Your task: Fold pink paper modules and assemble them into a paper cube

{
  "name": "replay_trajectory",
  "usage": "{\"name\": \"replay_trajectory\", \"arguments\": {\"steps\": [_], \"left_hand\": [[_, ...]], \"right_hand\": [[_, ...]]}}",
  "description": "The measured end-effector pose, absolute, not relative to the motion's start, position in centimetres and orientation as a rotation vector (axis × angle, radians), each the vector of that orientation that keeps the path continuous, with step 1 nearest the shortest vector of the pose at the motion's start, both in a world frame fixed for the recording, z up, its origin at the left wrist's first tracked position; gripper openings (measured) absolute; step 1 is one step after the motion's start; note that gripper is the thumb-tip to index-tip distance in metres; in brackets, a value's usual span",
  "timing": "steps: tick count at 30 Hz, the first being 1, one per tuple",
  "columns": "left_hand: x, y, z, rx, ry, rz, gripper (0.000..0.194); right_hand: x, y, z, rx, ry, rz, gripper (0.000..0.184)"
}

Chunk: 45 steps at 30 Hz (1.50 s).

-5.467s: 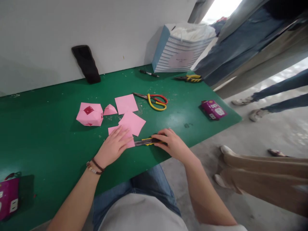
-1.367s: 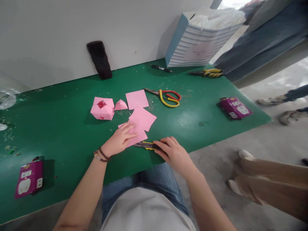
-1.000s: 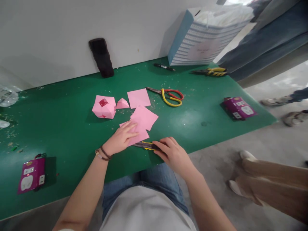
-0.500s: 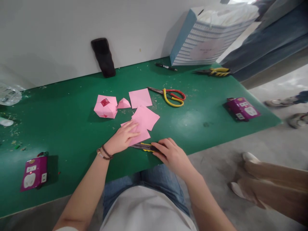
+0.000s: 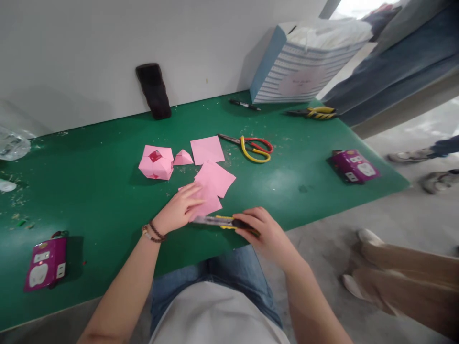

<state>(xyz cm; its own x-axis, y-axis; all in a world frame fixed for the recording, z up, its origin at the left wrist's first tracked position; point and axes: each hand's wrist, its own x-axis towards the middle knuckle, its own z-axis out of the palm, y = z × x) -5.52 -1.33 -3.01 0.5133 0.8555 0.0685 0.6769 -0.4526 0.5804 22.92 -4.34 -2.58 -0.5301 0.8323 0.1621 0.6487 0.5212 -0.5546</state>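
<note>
My left hand lies with its fingers stretched out on a pink paper sheet, partly covering it. Another pair of pink squares overlaps that sheet from above. In my right hand is a utility knife with a yellow-edged body, its blade end pointing left beside the sheet's near corner. A single pink square lies farther back. To its left are a small folded pink paper piece and a folded pink paper box with red showing in its openings.
Red-and-yellow-handled scissors, a pen and yellow-handled pliers lie on the green table. A dark phone leans on the wall. Purple boxes sit at both ends. A paper bag stands back right; people stand to the right.
My right hand has drawn the utility knife slightly to the right, and its body has turned a little. My left hand stays on the paper. The whole view has shifted slightly.
</note>
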Motion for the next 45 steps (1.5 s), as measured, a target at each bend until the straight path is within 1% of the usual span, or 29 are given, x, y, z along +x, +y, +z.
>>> {"name": "replay_trajectory", "arguments": {"steps": [3,6,10,14,16,19,21,24,25,27,28,31,36,39,42,45], "left_hand": [[-5.7,-1.3,-2.9,2.213,1.313,0.622,0.033],[-5.9,-1.1,-3.0,2.162,1.512,0.766,0.029],[-5.9,-1.0,-3.3,2.068,1.784,0.755,0.047],[-5.7,-1.1,-3.2,1.873,1.833,0.775,0.048],[-5.6,-1.2,-3.0,1.812,1.806,0.828,0.044],[-5.5,-1.2,-2.7,1.713,1.735,0.932,0.037],[-5.6,-1.2,-2.5,1.623,1.671,1.016,0.033],[-5.8,-1.2,-2.5,1.465,1.594,1.146,0.033],[-5.9,-1.1,-2.6,1.407,1.583,1.19,0.034],[-6.0,-1.0,-2.8,1.292,1.582,1.275,0.038],[-6.0,-0.9,-2.9,1.239,1.589,1.314,0.041],[-6.0,-0.6,-3.3,1.111,1.611,1.379,0.047],[-5.6,-0.9,-3.8,1.039,1.634,1.27,0.031],[-5.4,-1.2,-3.9,1.043,1.655,1.209,0.029],[-5.4,-1.4,-4.1,1.051,1.657,1.179,0.029],[-5.5,-1.4,-4.5,1.056,1.654,1.157,0.033]], "right_hand": [[23.6,-3.3,-2.6,-1.446,-2.2,0.418,0.024],[23.3,-2.1,-2.7,-1.59,-2.105,0.273,0.023],[21.8,-0.5,-3.3,-1.691,-2.074,0.147,0.022],[20.9,0.9,-3.4,-1.788,-2.141,0.063,0.02],[20.6,1.5,-2.9,-1.752,-2.179,0.084,0.027],[19.7,2.4,-1.3,-1.601,-2.16,0.253,0.036],[18.5,3.3,0.0,-1.509,-2.159,0.523,0.035],[16.4,5.1,1.4,-1.449,-2.202,0.949,0.042],[15.7,5.8,1.7,-1.441,-2.233,1.056,0.041],[14.5,7.3,2.0,-1.42,-2.288,1.204,0.028],[14.1,8.0,2.1,-1.391,-2.306,1.258,0.024],[13.5,9.6,1.8,-1.301,-2.307,1.332,0.029],[14.9,10.3,0.9,-1.303,-2.188,1.339,0.026],[15.7,10.2,0.6,-1.309,-2.121,1.355,0.029],[15.9,10.1,0.5,-1.297,-2.056,1.372,0.029],[15.8,10.1,0.3,-1.275,-1.99,1.386,0.024]]}}
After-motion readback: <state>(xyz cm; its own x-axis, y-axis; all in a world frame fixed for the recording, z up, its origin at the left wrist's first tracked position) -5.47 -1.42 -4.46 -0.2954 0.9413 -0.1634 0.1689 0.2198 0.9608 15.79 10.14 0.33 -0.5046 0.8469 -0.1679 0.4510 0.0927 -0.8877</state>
